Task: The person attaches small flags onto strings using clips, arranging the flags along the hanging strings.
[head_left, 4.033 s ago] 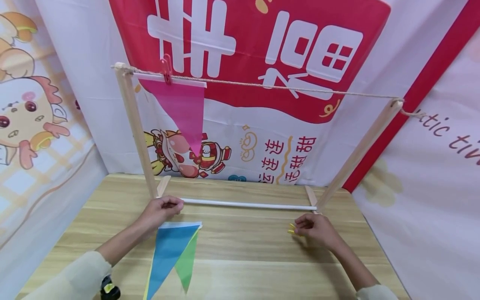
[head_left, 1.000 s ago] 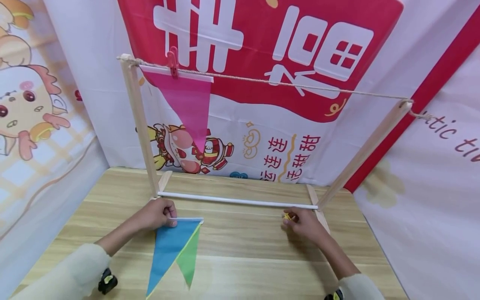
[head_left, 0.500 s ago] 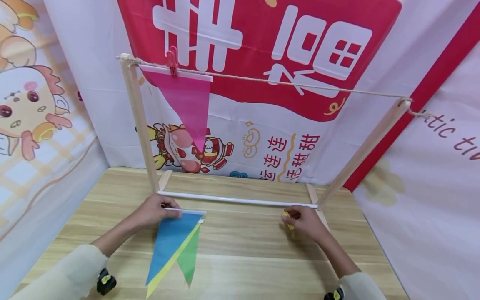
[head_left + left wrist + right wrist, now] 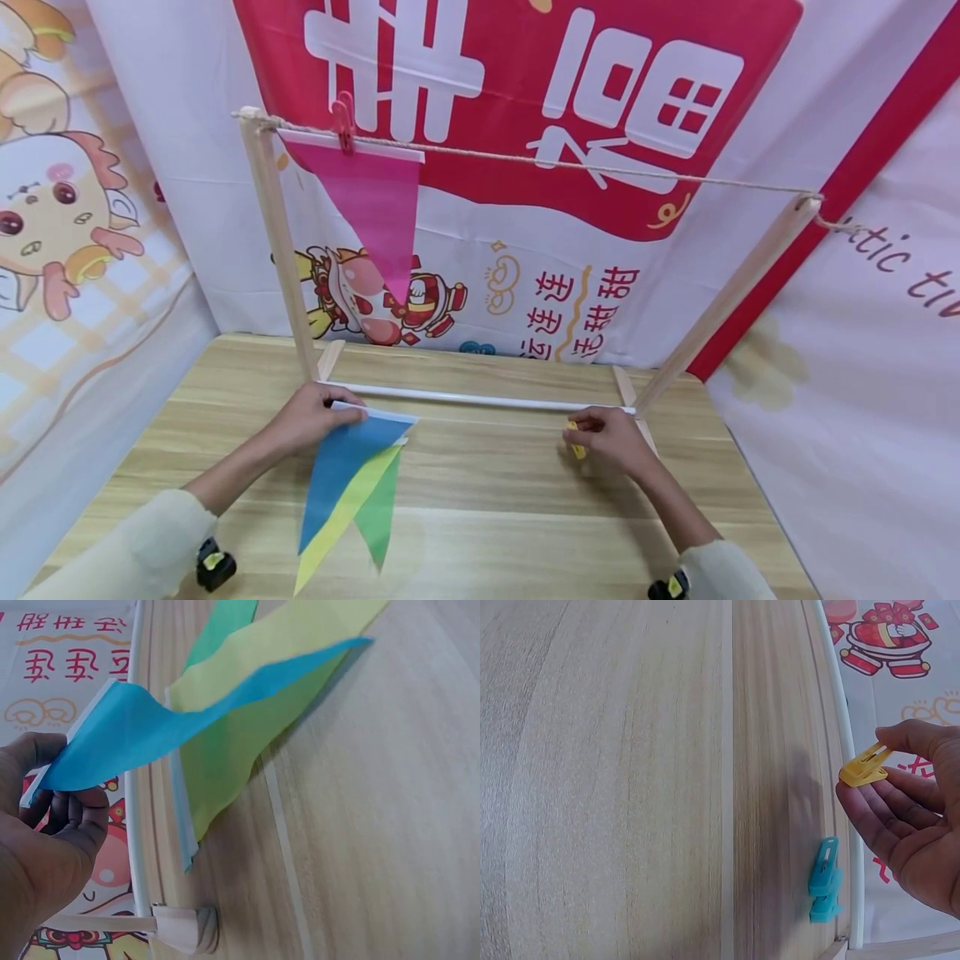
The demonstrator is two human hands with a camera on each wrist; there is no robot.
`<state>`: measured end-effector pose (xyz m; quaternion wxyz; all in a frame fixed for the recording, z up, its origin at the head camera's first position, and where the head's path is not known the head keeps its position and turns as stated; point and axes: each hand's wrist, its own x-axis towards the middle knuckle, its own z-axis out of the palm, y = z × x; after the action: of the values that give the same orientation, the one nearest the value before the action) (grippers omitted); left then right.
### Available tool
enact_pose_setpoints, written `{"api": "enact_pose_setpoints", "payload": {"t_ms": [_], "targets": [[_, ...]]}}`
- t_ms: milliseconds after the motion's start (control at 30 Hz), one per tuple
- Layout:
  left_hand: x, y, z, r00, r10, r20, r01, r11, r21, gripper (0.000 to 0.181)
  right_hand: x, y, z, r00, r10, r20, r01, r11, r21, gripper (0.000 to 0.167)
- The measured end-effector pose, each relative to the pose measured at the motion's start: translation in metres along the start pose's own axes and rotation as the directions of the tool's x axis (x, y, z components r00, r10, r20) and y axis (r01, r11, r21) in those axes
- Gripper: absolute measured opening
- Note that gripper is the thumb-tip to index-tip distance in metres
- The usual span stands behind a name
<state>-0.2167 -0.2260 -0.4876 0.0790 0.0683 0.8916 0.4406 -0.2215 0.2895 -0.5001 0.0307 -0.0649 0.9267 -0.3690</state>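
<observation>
My left hand (image 4: 309, 418) pinches the white top edge of a blue pennant flag (image 4: 343, 450) between thumb and fingers. In the left wrist view the blue flag (image 4: 124, 739) is raised and curved, its tip over a yellow pennant flag (image 4: 232, 765). The yellow flag overlaps a green pennant flag (image 4: 381, 504) on the table. My right hand (image 4: 613, 440) pinches a yellow clothespin (image 4: 865, 766) between thumb and fingers. Below that hand, teal clothespins (image 4: 825, 876) lie on the table in the right wrist view; the hand hides them in the head view.
A wooden frame with a left post (image 4: 279, 242) and right post (image 4: 727, 304) stands at the table's back. A twine line (image 4: 540, 160) joins the tops. A red clothespin (image 4: 343, 125) holds a pink pennant flag (image 4: 367, 200) on it. A white rod (image 4: 465, 398) runs low between the posts.
My left hand has taken hold of the blue flag and lifted its top edge up and rightward, uncovering more yellow flag. My right hand has shifted slightly left with the yellow clothespin.
</observation>
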Motion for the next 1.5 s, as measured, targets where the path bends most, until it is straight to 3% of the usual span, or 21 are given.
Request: {"api": "enact_pose_setpoints", "payload": {"t_ms": [267, 433, 733, 1033, 1267, 1500], "targets": [[0.000, 0.012, 0.002, 0.999, -0.005, -0.043, 0.005, 1.000, -0.012, 0.023, 0.000, -0.001, 0.000, 1.000, 0.025, -0.002, -0.025, 0.996, 0.087, 0.031], [0.001, 0.017, 0.003, 0.998, -0.030, -0.056, 0.028, 0.999, -0.032, 0.025, -0.002, -0.003, -0.002, 1.000, 0.029, -0.001, -0.028, 0.985, 0.169, 0.030], [0.004, 0.026, 0.002, 0.998, -0.024, -0.066, 0.020, 0.998, -0.052, 0.028, -0.003, -0.010, -0.004, 0.999, 0.045, 0.014, -0.048, 0.964, 0.260, 0.037], [0.007, 0.035, 0.002, 0.991, -0.002, -0.136, -0.009, 0.997, -0.077, 0.026, 0.000, -0.014, -0.007, 1.000, 0.002, 0.019, -0.007, 0.962, 0.275, 0.034], [0.008, 0.043, -0.001, 0.992, 0.028, -0.119, -0.040, 0.994, -0.104, 0.032, 0.004, -0.021, -0.013, 0.999, -0.008, 0.034, -0.002, 0.957, 0.289, 0.036], [0.010, 0.053, -0.002, 0.995, 0.016, -0.099, -0.027, 0.993, -0.117, 0.036, 0.008, -0.031, -0.022, 0.998, 0.028, 0.057, -0.045, 0.947, 0.319, 0.045]]}}
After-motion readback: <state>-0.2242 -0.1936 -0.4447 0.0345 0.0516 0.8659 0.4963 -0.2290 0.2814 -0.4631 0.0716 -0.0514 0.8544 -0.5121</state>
